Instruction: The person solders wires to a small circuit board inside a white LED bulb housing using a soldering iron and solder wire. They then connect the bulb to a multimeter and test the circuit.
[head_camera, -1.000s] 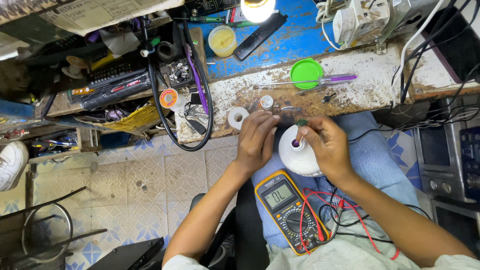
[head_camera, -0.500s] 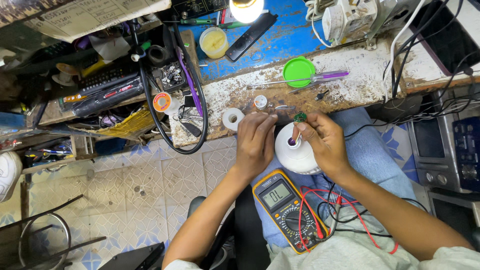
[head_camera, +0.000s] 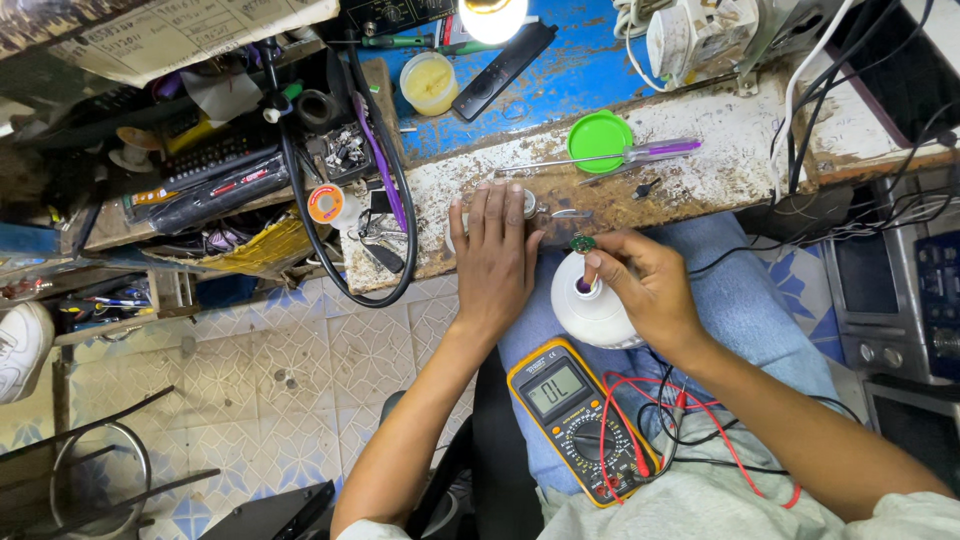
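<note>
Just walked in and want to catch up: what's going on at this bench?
A person sits at a worn workbench. Their right hand holds a small round green circuit board over a white bulb housing on their lap. Their left hand reaches onto the bench edge. A yellow multimeter lies on their lap.

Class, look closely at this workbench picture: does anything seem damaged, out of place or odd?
Yes. The workbench has its paint badly worn and flaking along the front edge. A yellow meter lies on the person's lap rather than on the bench.
</note>
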